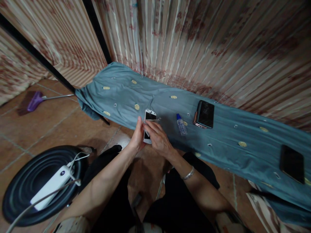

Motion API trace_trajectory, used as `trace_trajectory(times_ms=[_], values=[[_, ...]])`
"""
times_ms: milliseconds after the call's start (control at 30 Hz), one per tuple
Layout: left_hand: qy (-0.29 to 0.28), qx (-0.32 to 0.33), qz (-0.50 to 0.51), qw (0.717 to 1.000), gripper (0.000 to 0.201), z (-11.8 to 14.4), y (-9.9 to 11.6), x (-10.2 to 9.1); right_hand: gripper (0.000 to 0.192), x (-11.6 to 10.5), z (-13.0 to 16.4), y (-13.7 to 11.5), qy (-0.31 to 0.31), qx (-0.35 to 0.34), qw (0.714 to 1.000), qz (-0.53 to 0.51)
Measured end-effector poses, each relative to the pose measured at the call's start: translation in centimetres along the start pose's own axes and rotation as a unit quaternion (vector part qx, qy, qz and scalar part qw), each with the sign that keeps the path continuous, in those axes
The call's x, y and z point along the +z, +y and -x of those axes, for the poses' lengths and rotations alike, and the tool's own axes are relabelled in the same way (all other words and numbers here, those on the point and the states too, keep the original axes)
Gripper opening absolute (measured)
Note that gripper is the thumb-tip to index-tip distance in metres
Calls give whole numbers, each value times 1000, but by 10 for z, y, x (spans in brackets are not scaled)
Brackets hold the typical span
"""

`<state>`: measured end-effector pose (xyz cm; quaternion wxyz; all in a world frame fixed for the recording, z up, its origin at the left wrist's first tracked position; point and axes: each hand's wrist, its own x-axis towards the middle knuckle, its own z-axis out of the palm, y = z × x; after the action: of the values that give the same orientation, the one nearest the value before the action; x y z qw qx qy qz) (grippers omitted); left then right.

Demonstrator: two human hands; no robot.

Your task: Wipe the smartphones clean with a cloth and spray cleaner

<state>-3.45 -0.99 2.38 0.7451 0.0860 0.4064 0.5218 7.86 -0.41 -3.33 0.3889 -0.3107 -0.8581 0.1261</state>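
A white-framed smartphone [151, 114] with a dark screen is held over the front edge of the cloth-covered surface. My left hand [138, 137] grips it along its left side, thumb pointing up. Across the middle of the screen lies my right hand [157, 137], with its fingers bent and close together. Something thin and pale [155, 120] shows at those fingertips, too small to name. To the right of the hands, a small clear bottle with a blue cap [181, 124] lies on the cloth.
A blue-green cloth [225, 132] covers the long surface. On it are stacked phones [205, 114] and another dark phone [292, 163]. A white power strip [52, 186] with cables rests on a round black object [18, 181] at left. A purple broom [36, 101] lies behind.
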Motion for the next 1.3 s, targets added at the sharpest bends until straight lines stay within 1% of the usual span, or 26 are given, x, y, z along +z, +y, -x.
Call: trace_trajectory(times_ms=[200, 433, 533, 633, 733, 833, 900, 1067, 1300], values=[[25, 42, 13, 999, 63, 3, 8, 7, 43, 1, 1, -6, 10, 0, 1000, -13], [17, 110, 16, 994, 56, -4, 7, 1, 35, -2, 0, -11, 29, 7, 999, -27], [9, 124, 9, 992, 55, -6, 5, -2, 29, -2, 1, -11, 46, 13, 998, -36], [15, 127, 0, 992, 54, -7, 5, -2, 27, -1, 2, -11, 54, 12, 998, -41], [22, 135, 4, 991, 55, -7, 5, 0, 27, 0, 3, -11, 46, 10, 998, -34], [12, 137, 20, 990, 57, -7, 8, 1, 28, 1, 3, -11, 28, 9, 999, -12], [2, 127, 35, 991, 60, -8, 11, 0, 28, 0, 3, -10, 20, 9, 1000, 9], [-1, 103, 51, 993, 68, -10, 21, -7, 27, -7, 4, -9, 11, 10, 1000, 26], [-2, 84, 49, 995, 69, -11, 27, -16, 28, -12, 9, -2, 28, 8, 997, 76]])
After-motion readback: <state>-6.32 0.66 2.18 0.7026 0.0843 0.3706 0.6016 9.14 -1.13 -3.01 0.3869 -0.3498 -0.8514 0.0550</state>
